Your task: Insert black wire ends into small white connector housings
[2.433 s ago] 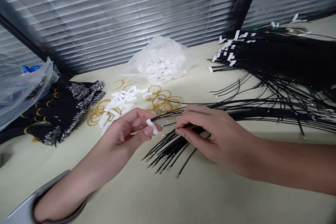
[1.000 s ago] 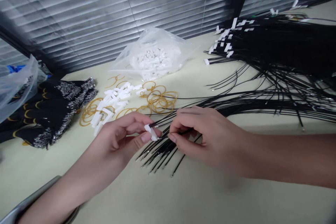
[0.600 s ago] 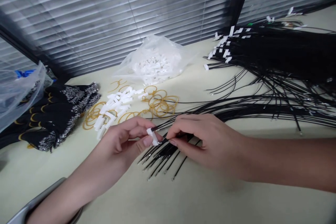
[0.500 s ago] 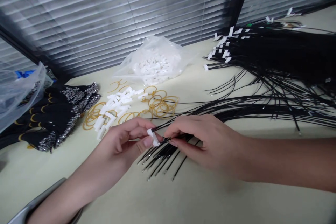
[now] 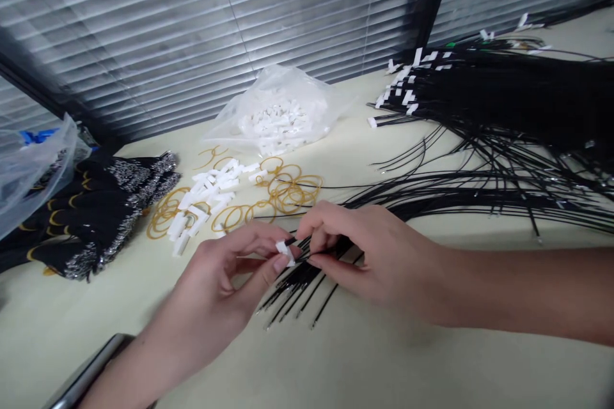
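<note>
Between the thumb and fingers of my left hand [image 5: 230, 287] is a small white connector [image 5: 285, 253], with black wires running into its right side. My right hand [image 5: 378, 255] pinches a thin black wire just to the right of that connector. Beneath both hands, a bundle of black wires [image 5: 300, 284] lies on the table, its metal-tipped ends fanned toward the lower left. The fingertips of the two hands are close together but apart. The wire tips at the connector are too small to make out.
Loose white connectors [image 5: 213, 188] lie among yellow rubber bands [image 5: 292, 192] beyond my left hand. Behind them sits a clear bag of white parts [image 5: 283, 118]. Banded black wire bundles [image 5: 96, 204] are at left; a large wire pile [image 5: 499, 89] is at back right.
My left hand has moved slightly right with the white connector, closer to my right hand. My right index finger is raised a little more. The view has shifted slightly.
</note>
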Demonstrator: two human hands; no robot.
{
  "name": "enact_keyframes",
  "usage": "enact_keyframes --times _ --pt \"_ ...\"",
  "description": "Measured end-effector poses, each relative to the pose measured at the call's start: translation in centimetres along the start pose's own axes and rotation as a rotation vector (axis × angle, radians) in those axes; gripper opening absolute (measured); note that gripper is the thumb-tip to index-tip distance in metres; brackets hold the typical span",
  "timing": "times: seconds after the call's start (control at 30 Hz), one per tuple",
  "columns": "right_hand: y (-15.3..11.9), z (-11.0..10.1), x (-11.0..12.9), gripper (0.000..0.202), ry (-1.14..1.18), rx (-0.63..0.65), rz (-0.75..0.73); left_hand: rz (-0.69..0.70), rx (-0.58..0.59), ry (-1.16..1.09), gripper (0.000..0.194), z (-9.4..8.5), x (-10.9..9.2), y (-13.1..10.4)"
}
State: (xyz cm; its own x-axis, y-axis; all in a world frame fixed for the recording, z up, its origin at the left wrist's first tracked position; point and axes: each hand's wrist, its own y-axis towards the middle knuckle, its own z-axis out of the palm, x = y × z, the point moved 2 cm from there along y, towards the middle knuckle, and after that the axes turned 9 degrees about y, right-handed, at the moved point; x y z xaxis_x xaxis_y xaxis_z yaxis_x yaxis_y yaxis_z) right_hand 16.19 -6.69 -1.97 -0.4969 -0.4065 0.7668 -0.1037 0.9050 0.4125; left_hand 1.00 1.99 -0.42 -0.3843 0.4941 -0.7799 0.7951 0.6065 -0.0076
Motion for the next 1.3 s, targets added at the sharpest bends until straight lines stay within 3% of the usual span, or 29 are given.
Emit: enact_keyframes --times 0.33,0.63,0.8,0.87,1.03,1.3 --pt "0.0 -0.1 0.2 0.017 -0.057 0.045 -0.102 0.020 -0.132 0.031 0.011 0.8 -0.4 -0.6" --pt "0.2 0.0 0.2 0.015 -0.107 0.016 -0.098 0.046 -0.134 0.088 0.015 0.6 -0.4 -0.5" --pt "-0.3 0.1 0.5 0.020 -0.303 -0.110 -0.323 0.014 -0.157 0.044 0.013 -0.3 0.0 -0.2" --pt "-0.6 0.4 0.4 0.019 -0.393 -0.102 -0.389 -0.026 -0.149 0.026 0.013 -0.6 0.2 -0.1" --pt "-0.5 0.9 -0.4 0.015 -0.567 0.039 -0.281 -0.089 -0.103 0.029 0.015 -0.9 0.5 0.2" --pt "-0.1 0.5 -0.4 0.015 -0.520 0.158 -0.191 -0.094 -0.055 -0.069 0.015 -1.2 0.9 0.4"
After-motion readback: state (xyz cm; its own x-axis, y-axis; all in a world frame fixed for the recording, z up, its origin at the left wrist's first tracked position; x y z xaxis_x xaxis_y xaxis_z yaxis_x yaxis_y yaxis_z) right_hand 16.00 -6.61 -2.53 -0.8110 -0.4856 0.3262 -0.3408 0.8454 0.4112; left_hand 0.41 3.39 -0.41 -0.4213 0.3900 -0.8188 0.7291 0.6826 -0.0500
